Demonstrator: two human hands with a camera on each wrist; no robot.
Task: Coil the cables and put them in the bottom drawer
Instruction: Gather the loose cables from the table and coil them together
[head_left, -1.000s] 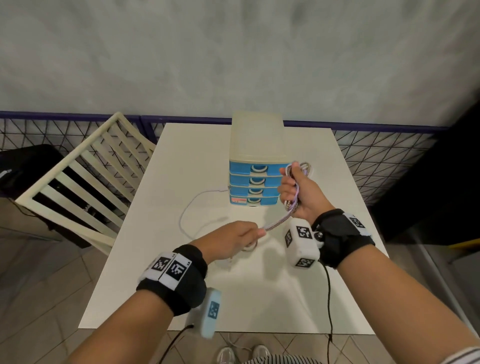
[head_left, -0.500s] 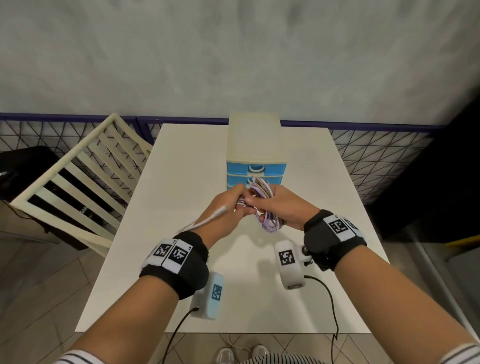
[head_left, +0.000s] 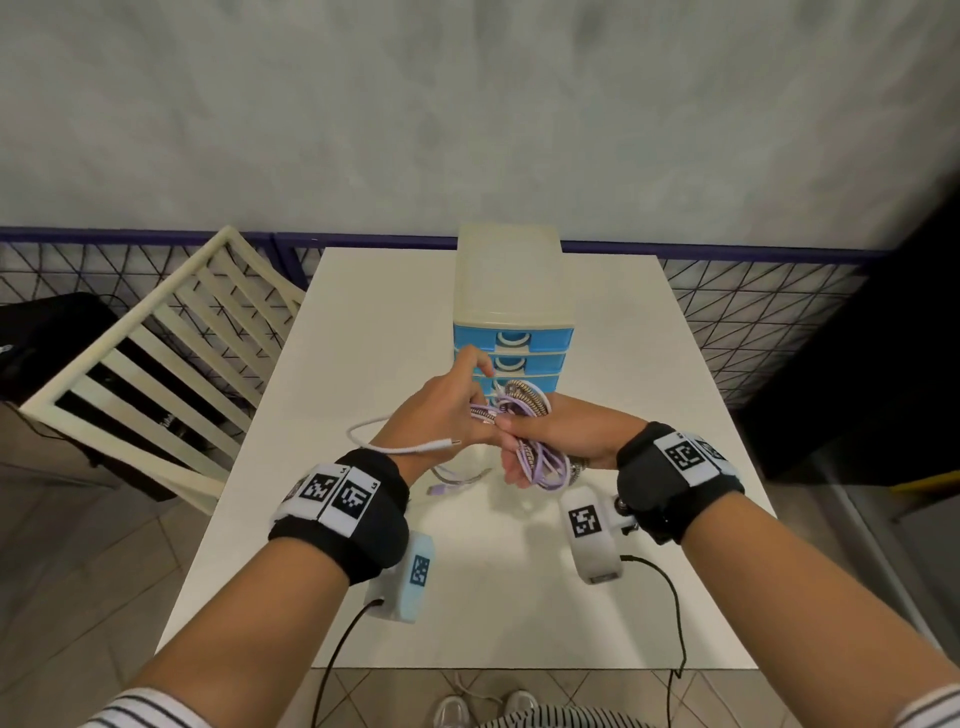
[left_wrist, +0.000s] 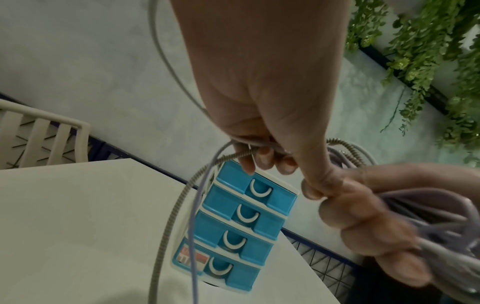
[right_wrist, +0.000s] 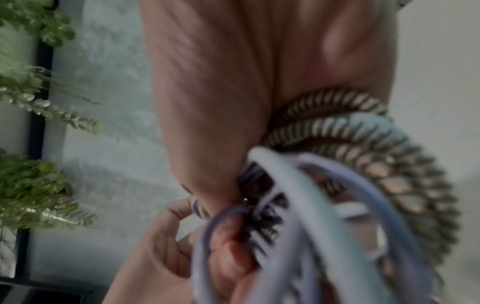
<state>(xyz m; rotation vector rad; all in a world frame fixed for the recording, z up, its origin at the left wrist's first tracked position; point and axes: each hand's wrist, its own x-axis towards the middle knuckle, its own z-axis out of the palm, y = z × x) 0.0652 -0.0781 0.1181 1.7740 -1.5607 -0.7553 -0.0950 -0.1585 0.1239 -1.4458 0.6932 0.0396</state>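
Right hand: the right hand (head_left: 561, 436) had its fingers curled round a bundle of coiled cables (head_left: 540, 457), held above the table (head_left: 363, 332), just in front of the drawer unit (head_left: 514, 312).
Left hand: the left hand (head_left: 441, 405) pinched loose strands of the cables beside the right hand; fingers (left_wrist: 262, 158) curled.
Cables: lilac and braided strands looped together; a white tail with a plug (head_left: 436, 445) trailed over the left wrist, another loose end (head_left: 441, 488) lay on the table.
Bottom drawer: the bottom drawer (left_wrist: 221, 269) was closed, as were the three above it.
Surroundings: cream chair (head_left: 156, 353) stood left of the table.
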